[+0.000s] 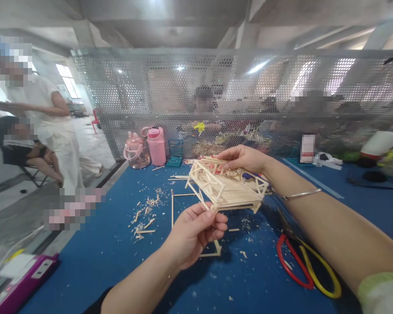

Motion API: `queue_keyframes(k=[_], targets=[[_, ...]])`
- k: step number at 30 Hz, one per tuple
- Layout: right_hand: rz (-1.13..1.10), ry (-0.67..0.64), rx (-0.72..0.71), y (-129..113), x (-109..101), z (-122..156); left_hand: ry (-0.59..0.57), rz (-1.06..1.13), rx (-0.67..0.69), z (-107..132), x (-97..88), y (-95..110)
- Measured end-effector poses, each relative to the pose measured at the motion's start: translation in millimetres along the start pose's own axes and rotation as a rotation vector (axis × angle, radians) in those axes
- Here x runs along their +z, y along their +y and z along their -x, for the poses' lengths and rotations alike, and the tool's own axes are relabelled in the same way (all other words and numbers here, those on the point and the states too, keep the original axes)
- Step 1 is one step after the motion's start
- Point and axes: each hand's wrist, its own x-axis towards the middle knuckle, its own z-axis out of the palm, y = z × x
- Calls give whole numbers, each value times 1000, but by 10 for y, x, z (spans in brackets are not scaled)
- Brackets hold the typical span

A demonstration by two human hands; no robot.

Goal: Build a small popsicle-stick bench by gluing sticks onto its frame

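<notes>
A small model frame of pale wooden sticks (239,192), with a slatted deck and zigzag side trusses, is held tilted above the blue table. My left hand (199,231) pinches its near lower corner between thumb and fingers. Reaching over from the right, my right hand (244,158) grips its far upper edge; part of those fingers is hidden behind the sticks. Below and behind my left hand lies a flat stick outline (172,209), partly covered by the hand. Scissors (311,266) with one red and one yellow handle rest under my right forearm.
Stick offcuts (147,222) and crumbs litter the blue table (108,257). A pink bottle (156,146), a pink-lidded jug (136,150) and a teal stand (174,155) line the perforated metal screen (170,91). A purple power strip (29,283) sits front left. Other people are at left and beyond the screen.
</notes>
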Motion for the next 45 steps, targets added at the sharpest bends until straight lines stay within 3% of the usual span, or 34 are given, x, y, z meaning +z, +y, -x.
queue_keyframes(k=[3, 9, 14, 17, 21, 26, 28, 31, 34, 39, 45], targets=[[75, -19, 5, -27, -1, 22, 20, -32, 9, -16, -16, -19], [329, -17, -61, -196, -1, 86, 222, -18, -38, -97, -92, 42], [430, -92, -116, -396, 191, 195, 90, -6, -20, -126, -163, 206], [493, -49, -181, -489, 346, 211, 17, 87, 40, -103, -178, 288], [498, -14, -160, -561, 408, 144, 56, 180, 55, -74, -201, 411], [307, 302, -257, -438, 278, 85, 210, 340, 20, -92, -312, 611], [144, 348, -191, -288, 264, 103, 250, 398, 56, -104, -387, 660], [-55, 122, -26, -16, 360, 151, 229, 448, 66, -106, -483, 685], [-160, -32, -24, 189, 526, 173, 189, 489, 65, -88, -510, 689], [-248, 19, -80, 243, 676, 142, 165, 512, 102, -62, -478, 708], [-314, 85, -83, 195, 746, 162, 126, 383, 156, -67, -509, 733]])
